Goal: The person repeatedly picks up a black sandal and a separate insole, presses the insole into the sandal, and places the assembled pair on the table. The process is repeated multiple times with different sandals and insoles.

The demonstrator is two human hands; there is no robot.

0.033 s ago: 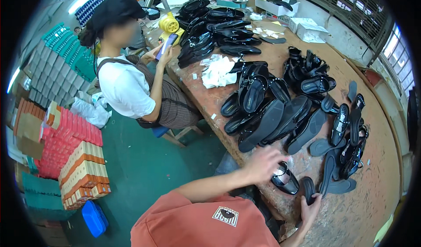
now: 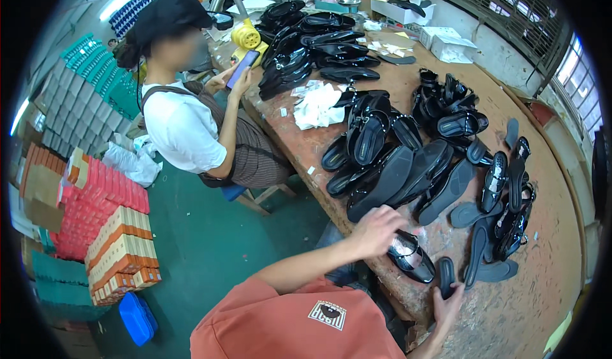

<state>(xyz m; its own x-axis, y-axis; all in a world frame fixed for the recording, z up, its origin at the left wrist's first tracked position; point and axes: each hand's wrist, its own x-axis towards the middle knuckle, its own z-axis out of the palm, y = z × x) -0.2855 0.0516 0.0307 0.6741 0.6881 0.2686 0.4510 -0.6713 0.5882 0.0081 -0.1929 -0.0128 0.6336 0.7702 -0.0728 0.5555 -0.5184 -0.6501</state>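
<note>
At lower centre, the left hand [image 2: 376, 229] lies curled on one glossy black sandal [image 2: 411, 257]; the right hand [image 2: 448, 303] pinches one small black sole piece [image 2: 447, 276], lower right.

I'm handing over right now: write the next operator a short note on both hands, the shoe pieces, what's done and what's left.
Left hand: resting on a glossy black sandal at the near edge of the workbench.
Right hand: fingers touching a small black sole piece beside it.
Black sandals and loose soles lie heaped across the bench.
Done: cannot tell from this view.
Left: the sandal under the hands is in work; the heap appears untouched.
</note>
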